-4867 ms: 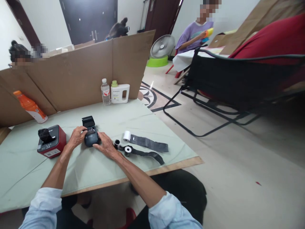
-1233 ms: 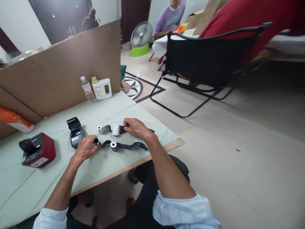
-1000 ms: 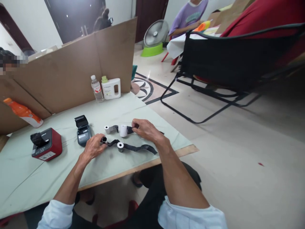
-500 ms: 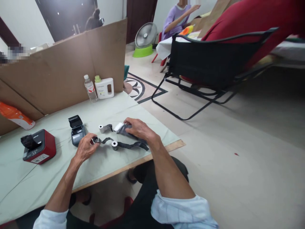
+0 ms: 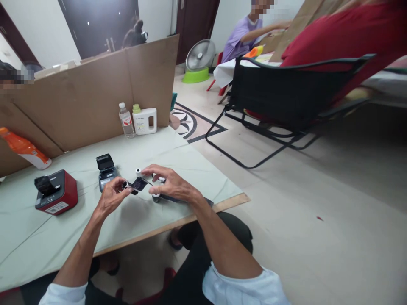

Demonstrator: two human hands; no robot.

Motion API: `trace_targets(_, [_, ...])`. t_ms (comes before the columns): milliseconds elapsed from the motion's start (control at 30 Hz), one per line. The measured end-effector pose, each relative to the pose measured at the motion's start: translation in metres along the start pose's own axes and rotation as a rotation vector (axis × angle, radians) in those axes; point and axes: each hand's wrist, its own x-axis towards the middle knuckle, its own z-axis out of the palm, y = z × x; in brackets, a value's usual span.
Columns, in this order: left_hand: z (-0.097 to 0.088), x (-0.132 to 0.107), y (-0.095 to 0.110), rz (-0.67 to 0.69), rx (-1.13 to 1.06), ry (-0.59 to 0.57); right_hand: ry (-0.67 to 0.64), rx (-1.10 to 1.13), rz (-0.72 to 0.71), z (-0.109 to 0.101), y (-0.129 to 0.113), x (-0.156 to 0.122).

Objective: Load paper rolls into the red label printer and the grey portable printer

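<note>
My left hand (image 5: pixel 110 197) pinches a small white-cored roll (image 5: pixel 125 184) between thumb and fingers, just above the table. A loose black strip (image 5: pixel 139 184) runs from that roll towards my right hand (image 5: pixel 174 183). The right thumb and fingers are spread around the strip's far end, with no grip on it visible. Just behind the right fingertips stands a small white roll (image 5: pixel 138 171). Below the right thumb sits another roll (image 5: pixel 155 198), its black strip trailing right under the hand. A third white roll is mostly hidden by the right fingers.
A small grey device (image 5: pixel 107 173) with its lid raised stands left of my hands. Further left is a red and black box-shaped machine (image 5: pixel 60 192). An orange bottle (image 5: pixel 27 149), a water bottle (image 5: pixel 127 123) and a white jug (image 5: pixel 144 122) stand by the cardboard screen (image 5: pixel 95 93).
My right hand has left the white roll it was touching and moved left, close to my left hand. The strip from the held roll is now raised. The camera view has shifted slightly.
</note>
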Motion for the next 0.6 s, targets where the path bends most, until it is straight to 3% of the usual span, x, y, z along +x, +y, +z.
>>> trace_targets(167, [0.0, -0.008, 0.009, 0.126, 0.086, 0.084, 0.027, -0.007, -0.001, 0.025, 0.0, -0.002])
trace_targets(400, [-0.005, -0.016, 0.01, 0.302, 0.244, 0.117, 0.065, 0.022, -0.23, 0.042, 0.005, -0.003])
trace_targets(600, [-0.016, -0.037, 0.005, 0.392, 0.353, 0.1, 0.045, -0.027, -0.209, 0.055, 0.002, -0.005])
